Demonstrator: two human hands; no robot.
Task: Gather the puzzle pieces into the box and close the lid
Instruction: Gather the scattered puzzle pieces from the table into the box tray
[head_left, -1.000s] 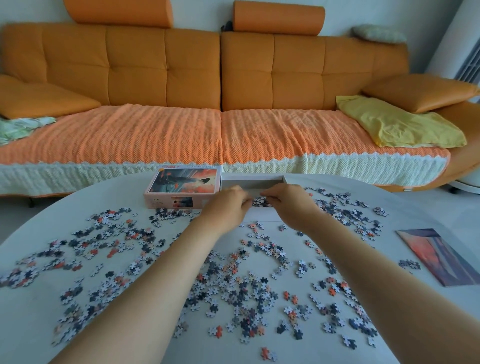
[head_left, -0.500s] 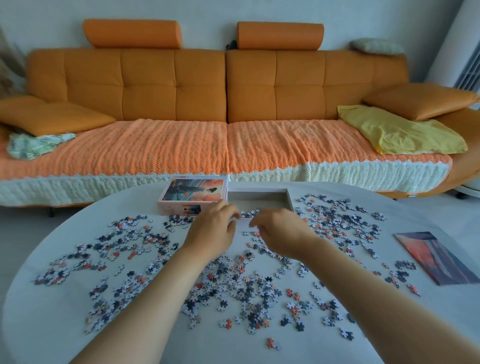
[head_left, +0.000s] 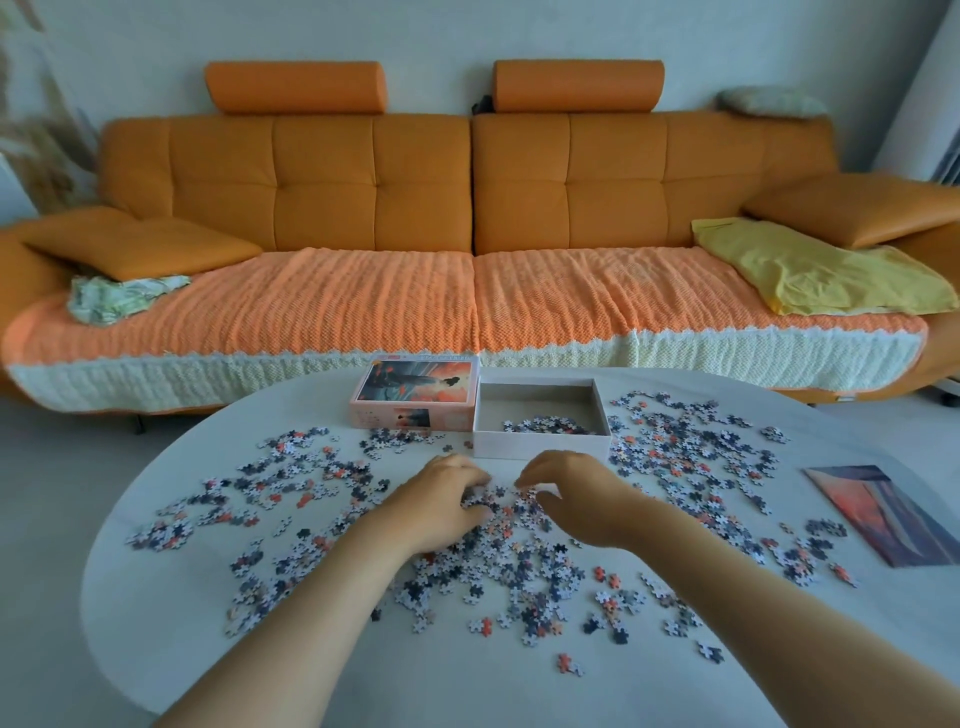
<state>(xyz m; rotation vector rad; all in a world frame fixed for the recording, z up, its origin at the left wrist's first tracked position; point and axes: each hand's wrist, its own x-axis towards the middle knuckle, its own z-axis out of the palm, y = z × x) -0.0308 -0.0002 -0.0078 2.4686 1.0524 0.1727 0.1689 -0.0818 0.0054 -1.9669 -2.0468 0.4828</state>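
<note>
On my feed I make out a smooth, matt white table (head_left: 156, 649), thin cardboard puzzle pieces (head_left: 493, 571), a plain matt paperboard box (head_left: 540, 446), its printed, slightly glossy lid (head_left: 415, 387), a smooth leather-look sofa (head_left: 322, 187) and a ribbed, knitted cloth throw (head_left: 337, 306).

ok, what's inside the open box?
A small heap of puzzle pieces lies toward the front of the box; the rear floor is bare. The near wall hides the floor's front strip, so more pieces may sit there.
</note>
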